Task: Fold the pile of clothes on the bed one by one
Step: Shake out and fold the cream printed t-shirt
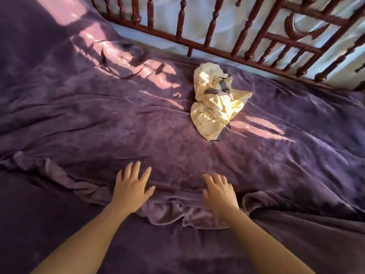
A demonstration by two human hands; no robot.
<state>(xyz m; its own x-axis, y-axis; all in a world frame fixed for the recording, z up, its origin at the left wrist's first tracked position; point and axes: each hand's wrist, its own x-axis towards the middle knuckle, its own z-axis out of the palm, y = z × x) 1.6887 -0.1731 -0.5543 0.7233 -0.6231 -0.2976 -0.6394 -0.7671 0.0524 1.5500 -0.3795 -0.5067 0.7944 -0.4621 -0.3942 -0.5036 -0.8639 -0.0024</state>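
Pressing flat on purple blanket (177, 151): left hand (132, 187), fingers spread wide, gripping nothing. Right hand (218, 192) near it, palm down on bunched fold at blanket edge, fingers loose, also holding nothing. Crumpled cream garment (214, 101) lies well beyond both hands, near dark wooden railing (256, 36), partly sunlit. Dark trim shows among its folds.
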